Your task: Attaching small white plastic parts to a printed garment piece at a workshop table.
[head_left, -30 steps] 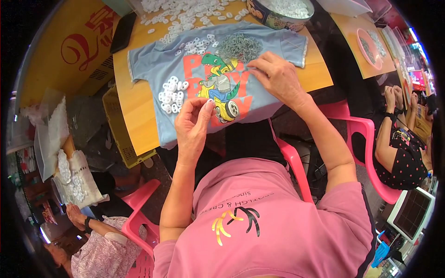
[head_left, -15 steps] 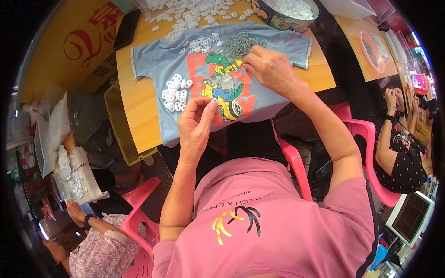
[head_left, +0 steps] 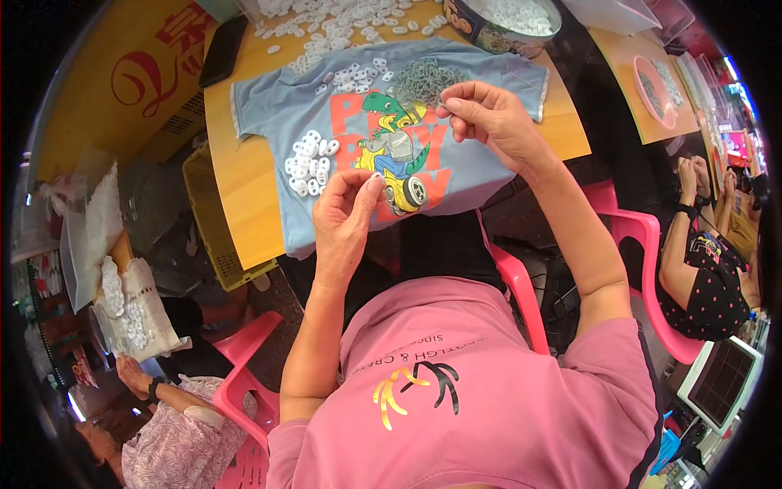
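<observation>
Pale blue cloth, a small T-shirt with a dinosaur print, is spread over the wooden surface in the upper middle of the head view. A cluster of white plastic pieces lies on the shirt's left part, and a heap of small grey metal bits lies on it near the collar. The left hand is raised below the cluster at the shirt's lower hem, its fingertips pinched together; whether something tiny is held between them cannot be told. The right hand is held over the print just right of the grey heap, thumb and forefinger closed together, what they hold too small to make out. More white pieces are scattered along the top, beside a round tin and a black phone.
</observation>
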Tool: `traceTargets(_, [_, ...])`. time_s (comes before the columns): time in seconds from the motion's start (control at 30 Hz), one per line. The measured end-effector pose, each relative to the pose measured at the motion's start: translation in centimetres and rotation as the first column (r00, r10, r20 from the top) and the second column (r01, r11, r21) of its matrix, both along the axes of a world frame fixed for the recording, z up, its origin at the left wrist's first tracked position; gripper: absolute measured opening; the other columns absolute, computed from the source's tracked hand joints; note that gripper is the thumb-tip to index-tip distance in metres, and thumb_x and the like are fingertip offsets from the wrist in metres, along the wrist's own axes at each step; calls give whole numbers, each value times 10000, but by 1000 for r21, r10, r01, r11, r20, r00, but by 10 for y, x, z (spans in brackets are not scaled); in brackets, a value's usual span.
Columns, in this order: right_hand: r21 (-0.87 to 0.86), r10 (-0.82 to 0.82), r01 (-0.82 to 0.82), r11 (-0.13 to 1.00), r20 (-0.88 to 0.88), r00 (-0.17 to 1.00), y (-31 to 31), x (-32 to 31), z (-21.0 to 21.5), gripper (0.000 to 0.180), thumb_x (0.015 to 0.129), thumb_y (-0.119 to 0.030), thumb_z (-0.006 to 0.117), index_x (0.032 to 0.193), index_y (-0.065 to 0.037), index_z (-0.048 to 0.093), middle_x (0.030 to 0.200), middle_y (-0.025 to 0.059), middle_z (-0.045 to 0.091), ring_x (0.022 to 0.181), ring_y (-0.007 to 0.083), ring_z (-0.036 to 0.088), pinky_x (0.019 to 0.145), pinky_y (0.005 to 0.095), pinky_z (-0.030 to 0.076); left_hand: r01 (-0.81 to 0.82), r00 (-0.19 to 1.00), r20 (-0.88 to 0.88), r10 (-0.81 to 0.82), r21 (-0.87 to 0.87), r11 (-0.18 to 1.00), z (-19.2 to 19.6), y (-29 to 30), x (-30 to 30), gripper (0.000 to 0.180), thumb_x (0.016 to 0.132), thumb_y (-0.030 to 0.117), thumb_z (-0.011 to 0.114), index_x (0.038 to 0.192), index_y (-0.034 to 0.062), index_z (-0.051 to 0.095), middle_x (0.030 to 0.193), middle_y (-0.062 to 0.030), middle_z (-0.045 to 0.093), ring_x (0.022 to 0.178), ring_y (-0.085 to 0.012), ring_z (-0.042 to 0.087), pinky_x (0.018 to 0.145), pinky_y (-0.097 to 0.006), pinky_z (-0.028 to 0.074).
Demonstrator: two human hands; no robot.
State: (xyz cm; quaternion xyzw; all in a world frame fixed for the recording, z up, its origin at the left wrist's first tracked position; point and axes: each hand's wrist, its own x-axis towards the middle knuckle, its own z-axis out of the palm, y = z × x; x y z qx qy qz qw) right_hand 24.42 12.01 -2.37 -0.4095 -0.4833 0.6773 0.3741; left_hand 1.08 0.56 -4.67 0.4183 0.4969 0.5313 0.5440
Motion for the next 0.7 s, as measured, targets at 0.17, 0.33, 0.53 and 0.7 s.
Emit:
traceTargets(0.17, [-62,0,-5,998,-71,997,-7,-4,4,278,939,-150,622,1173,-2,602,985,64,662,744,73,612,758,261,538,2,1000,-2,-2,1,1000,-1,0,0,132,945,107,625,1015,-3,602,911,-18,636,809,-61,593,734,-211,478])
traceTargets(0.33, [-28,18,-20,999,-83,996,-7,-2,0,268,962,-160,587,1181,-5,599,986,49,645,762,90,619,774,281,541,1,1000,-14,-1,0,1000,-1,-1,0,126,944,101,624,1016,0,602,903,-16,637,809,-60,593,732,-206,474])
traceTargets(0.53, [-46,-3,-2,999,-106,994,-6,-1,-7,235,979,-146,552,1170,-12,584,961,34,620,767,91,604,745,290,542,-10,1000,1,10,5,1000,0,-1,1,119,945,98,622,1013,2,605,888,-13,638,803,-58,589,731,-205,472])
traceTargets(0.7, [-72,-45,39,997,-80,996,-6,-4,-9,251,980,-152,552,1189,-12,569,910,19,596,734,73,568,717,271,537,-10,1000,-11,10,8,1000,1,-1,1,115,945,95,621,1008,1,606,885,-12,638,801,-56,587,733,-204,470])
